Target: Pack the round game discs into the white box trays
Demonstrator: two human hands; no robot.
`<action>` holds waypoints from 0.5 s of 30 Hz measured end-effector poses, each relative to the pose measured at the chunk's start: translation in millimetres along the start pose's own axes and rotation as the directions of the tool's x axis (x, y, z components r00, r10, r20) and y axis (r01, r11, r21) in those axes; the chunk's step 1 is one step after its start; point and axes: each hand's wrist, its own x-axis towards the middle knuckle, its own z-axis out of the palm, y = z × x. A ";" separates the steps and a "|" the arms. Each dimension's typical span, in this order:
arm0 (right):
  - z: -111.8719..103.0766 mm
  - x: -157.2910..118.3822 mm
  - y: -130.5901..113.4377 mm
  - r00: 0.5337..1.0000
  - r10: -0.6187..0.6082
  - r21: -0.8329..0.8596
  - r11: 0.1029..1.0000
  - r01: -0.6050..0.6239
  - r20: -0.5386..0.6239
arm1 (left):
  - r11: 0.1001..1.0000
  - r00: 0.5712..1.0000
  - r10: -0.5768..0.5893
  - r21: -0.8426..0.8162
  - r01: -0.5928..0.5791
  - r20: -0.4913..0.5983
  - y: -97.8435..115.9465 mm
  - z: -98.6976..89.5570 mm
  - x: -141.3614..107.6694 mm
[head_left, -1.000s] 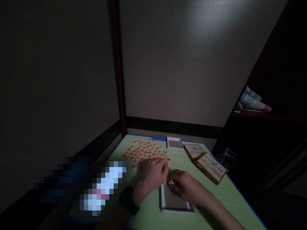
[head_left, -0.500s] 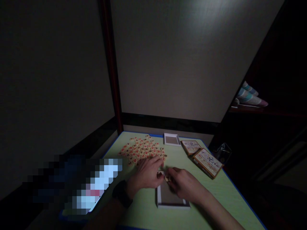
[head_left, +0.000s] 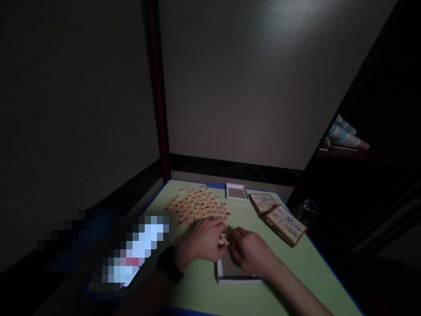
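Note:
Above the far end of a shallow white box tray (head_left: 221, 270), my left hand (head_left: 205, 239), with a dark watch on its wrist, is closed on a round xiangqi piece (head_left: 221, 239). My right hand (head_left: 248, 248) faces it from the right, its fingers pinched at a second xiangqi piece (head_left: 227, 241). The two pieces sit side by side between my fingertips and seem to touch. Both hands hide part of the tray's far end. Just beyond my left hand, many loose round xiangqi pieces (head_left: 197, 204) with red or dark characters are spread over the table.
Another white box tray (head_left: 237, 193) stands at the table's back edge. Two printed box lids (head_left: 263, 202) (head_left: 286, 224) lie at the right, one partly against the other. A pixelated bright screen (head_left: 141, 245) is at the left. The green table (head_left: 296, 272) has a blue edge.
My fingertips have brought the two pieces together, side by side, with their marked faces showing more. The view has shifted slightly; the spread of pieces looks the same.

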 end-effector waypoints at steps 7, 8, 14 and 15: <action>-1.0 -0.9 -2.0 1.000 0.014 -0.058 0.998 -0.013 0.022 | 1.000 1.000 -0.015 0.009 0.015 -0.018 -1.0 3.5 -1.5; -1.0 -0.8 -2.2 1.000 0.021 -0.064 0.998 -0.020 0.023 | 1.000 1.000 -0.014 0.007 0.014 -0.017 -1.0 3.3 -1.7; -0.6 -0.4 -1.1 1.000 0.006 -0.103 0.995 -0.005 0.009 | 1.000 1.000 -0.014 0.010 0.014 -0.005 -0.5 0.4 -1.6; -0.6 -0.6 -0.7 1.000 -0.001 -0.098 0.995 0.001 0.005 | 1.000 1.000 -0.013 0.013 0.013 -0.006 -0.1 0.1 -1.7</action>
